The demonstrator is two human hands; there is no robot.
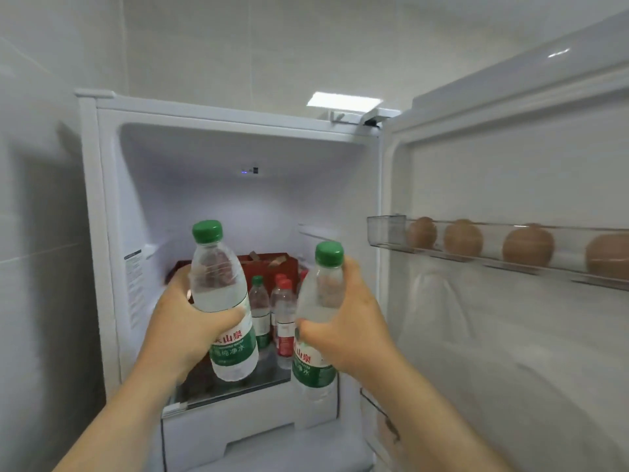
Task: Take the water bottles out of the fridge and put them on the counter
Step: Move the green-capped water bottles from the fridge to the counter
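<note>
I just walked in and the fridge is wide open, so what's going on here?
A person is emptying water out of the fridge. The left hand and the right hand each hold a green-capped bottle upright before the open compartment. More bottles, green- and red-capped, remain on the shelf. Eggs sit in the door rack.

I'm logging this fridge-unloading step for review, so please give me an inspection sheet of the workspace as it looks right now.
Surface: glass fridge shelf holds bottles; counter not in view.
Job's things: two green-capped clear plastic water bottles, left and right, held upright; more green-capped and red-capped bottles remain on the shelf.
Clutter: red box behind bottles; brown eggs in door rack.
Hands: left hand and right hand each grip one bottle.
Cables: nothing seen.
Surroundings: open white fridge door, tiled wall.
</note>
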